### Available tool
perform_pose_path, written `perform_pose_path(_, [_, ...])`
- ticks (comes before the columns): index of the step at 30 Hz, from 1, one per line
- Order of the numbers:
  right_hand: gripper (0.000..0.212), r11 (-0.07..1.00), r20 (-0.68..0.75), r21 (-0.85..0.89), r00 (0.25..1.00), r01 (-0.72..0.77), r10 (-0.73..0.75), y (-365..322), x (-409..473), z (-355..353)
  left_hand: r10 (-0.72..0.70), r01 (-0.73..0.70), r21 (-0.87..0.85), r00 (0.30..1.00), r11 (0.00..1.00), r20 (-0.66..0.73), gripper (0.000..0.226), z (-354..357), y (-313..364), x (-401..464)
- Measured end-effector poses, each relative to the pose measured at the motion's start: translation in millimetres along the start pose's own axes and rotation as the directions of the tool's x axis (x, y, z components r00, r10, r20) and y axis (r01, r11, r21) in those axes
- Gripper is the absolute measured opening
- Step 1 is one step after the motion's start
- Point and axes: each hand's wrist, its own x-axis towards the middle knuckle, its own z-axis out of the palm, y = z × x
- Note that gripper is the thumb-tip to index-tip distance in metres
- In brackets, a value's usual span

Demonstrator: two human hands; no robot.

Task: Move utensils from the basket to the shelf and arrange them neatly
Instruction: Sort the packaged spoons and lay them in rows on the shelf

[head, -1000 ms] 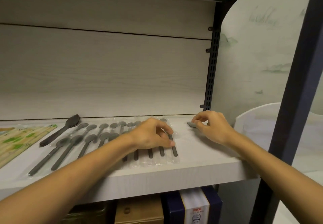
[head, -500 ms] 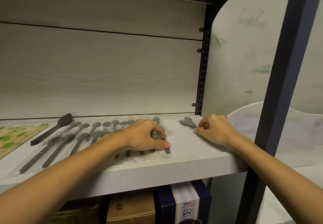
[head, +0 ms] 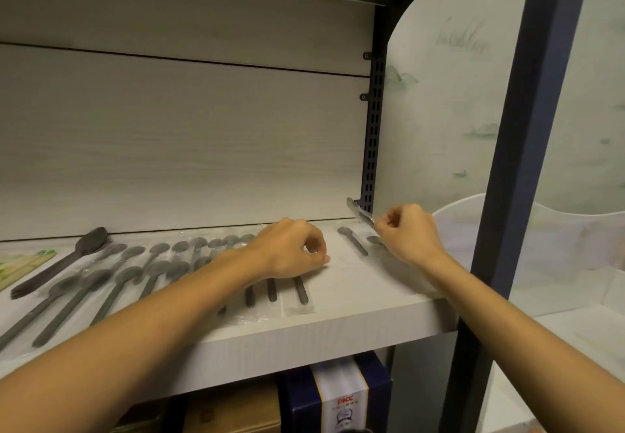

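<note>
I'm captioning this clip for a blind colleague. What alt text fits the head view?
A person's right hand lifts one wrapped grey spoon off a white shelf by its handle, while the left hand rests on a row of wrapped spoons. Another loose spoon lies between the hands.

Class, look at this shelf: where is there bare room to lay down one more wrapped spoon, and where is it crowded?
Bare board lies along the shelf front, between the left hand and right hand, near the lone spoon. Crowded: the wrapped spoon rows from the left hand leftward.
</note>
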Motion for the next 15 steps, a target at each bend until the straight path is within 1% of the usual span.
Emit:
perform_pose_path(6, [0.023, 0.998, -0.012, 0.029, 0.998, -0.055, 0.055, 10.5, -1.6, 2.0, 0.056, -0.064, 0.082, 0.994, 0.995, 0.097, 0.033, 21.3, 20.1, 35.5])
perform_pose_path(10, [0.022, 0.997, -0.056, 0.046, 0.997, -0.059, 0.061, 17.1, -2.6, 3.1, 0.099, -0.116, 0.089, 0.979, 0.989, 0.175, 0.037, 33.2, 31.4, 51.0])
perform_pose_path(12, [0.021, 0.997, -0.063, 0.045, 0.996, -0.06, 0.063, 18.2, -4.1, 1.9, 0.11, -0.122, 0.064, 0.981, 0.991, 0.159, 0.035, 37.3, 30.7, 55.9])
perform_pose_path(15, [0.021, 0.998, -0.073, 0.039, 0.996, -0.058, 0.061, 17.1, -5.2, 0.1, 0.149, -0.151, 0.018, 0.985, 0.988, 0.091, 0.024, 36.0, 27.3, 59.9])
